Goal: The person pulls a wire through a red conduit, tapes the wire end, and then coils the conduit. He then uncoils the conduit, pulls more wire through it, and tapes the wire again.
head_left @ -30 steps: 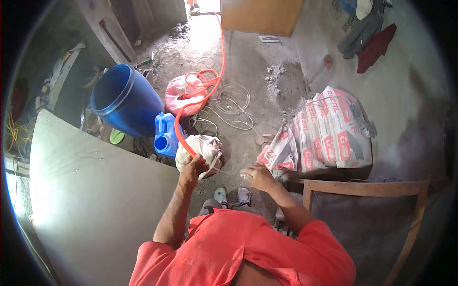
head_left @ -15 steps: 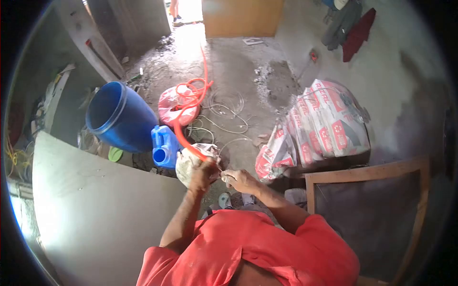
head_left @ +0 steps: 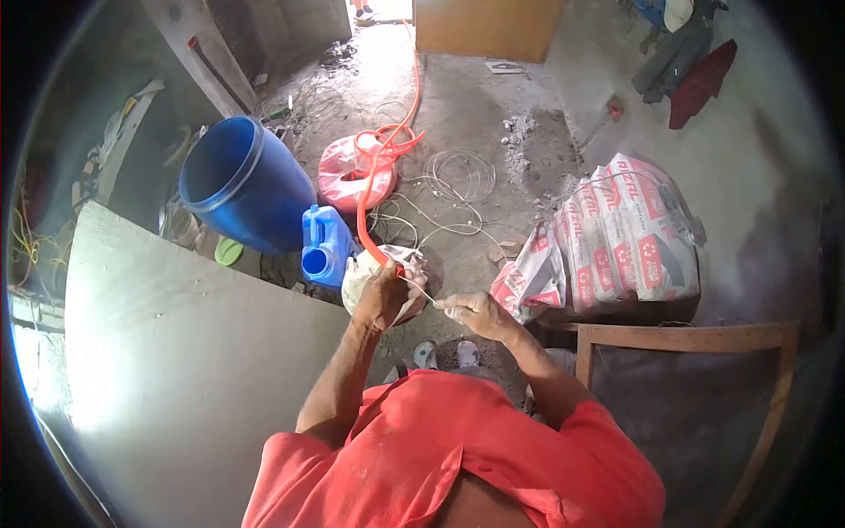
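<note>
My left hand [head_left: 380, 299] is closed around the end of an orange flexible tube [head_left: 365, 231], just above a whitish sack [head_left: 356, 280]. A thin pale wire [head_left: 423, 291] stretches from the tube's end to my right hand [head_left: 480, 315], whose fingers pinch it. The tube runs away over a plastic-wrapped orange coil [head_left: 333, 187] and on toward the bright doorway. Loose loops of wire [head_left: 473, 201] lie on the floor beyond my hands.
To the left stand a blue barrel [head_left: 273, 198], a blue jug [head_left: 323, 268] and a large pale board [head_left: 211, 352]. Stacked cement bags [head_left: 607, 251] and a wooden frame [head_left: 682, 336] are on the right. A person's feet [head_left: 363, 14] show at the doorway.
My right hand has moved right, away from my left, and a longer stretch of wire shows between them. My left hand still grips the tube. The view has shifted.
</note>
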Motion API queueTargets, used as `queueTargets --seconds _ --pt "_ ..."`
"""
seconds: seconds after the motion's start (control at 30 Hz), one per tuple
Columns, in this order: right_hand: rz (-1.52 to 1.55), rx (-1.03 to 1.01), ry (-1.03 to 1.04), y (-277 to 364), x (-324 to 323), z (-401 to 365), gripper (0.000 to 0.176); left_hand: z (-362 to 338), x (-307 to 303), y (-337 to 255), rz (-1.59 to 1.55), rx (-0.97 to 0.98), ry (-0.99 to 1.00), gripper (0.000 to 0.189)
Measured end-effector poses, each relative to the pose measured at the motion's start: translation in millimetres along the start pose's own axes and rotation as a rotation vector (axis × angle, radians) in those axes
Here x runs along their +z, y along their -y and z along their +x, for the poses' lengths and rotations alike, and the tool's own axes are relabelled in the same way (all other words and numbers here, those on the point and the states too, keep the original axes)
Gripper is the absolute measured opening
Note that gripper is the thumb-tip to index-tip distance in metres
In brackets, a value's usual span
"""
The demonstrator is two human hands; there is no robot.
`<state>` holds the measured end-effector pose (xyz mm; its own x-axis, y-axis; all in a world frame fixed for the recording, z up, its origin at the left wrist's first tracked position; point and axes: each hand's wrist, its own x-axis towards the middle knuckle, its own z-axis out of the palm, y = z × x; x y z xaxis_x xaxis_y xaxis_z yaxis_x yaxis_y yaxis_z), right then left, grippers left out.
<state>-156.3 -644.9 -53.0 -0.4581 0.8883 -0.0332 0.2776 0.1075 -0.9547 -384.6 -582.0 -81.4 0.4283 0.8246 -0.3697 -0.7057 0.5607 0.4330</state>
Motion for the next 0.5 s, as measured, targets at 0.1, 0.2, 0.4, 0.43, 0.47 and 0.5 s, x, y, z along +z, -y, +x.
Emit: queueTargets --seconds 0.1,0.2,0.4,0.43,0.47,0.5 --pt "-0.026 0.087 -0.064 -7.1 9.8 10.7 0.021 5.1 -10.3 8.6 0.051 -0.03 0.1 0.025" --pt "-0.103 0.322 -0.212 1.3 25.1 33.5 0.016 -14.3 13.2 33.6 0.28 -0.155 -0.074 0.025" --pt "-0.37 -0.084 -0.283 -26.9 16.9 40.8 0.024 0.4 -36.5 12.2 0.187 0.067 -0.106 0.013" --pt "-0.522 -0.165 -0.274 -32.4 10.2 35.0 0.025 -5.3 -37.2 -0.3 0.18 0.092 -0.111 0.013" --pt "-0.675 -0.246 -0.263 -40.3 4.0 28.5 0.025 -9.7 -38.7 -11.2 0.171 0.117 -0.116 0.014" --pt "-0.699 -0.216 -0.211 -54.8 1.0 27.0 0.021 -12.4 -44.5 -17.3 0.178 0.139 -0.081 0.014"
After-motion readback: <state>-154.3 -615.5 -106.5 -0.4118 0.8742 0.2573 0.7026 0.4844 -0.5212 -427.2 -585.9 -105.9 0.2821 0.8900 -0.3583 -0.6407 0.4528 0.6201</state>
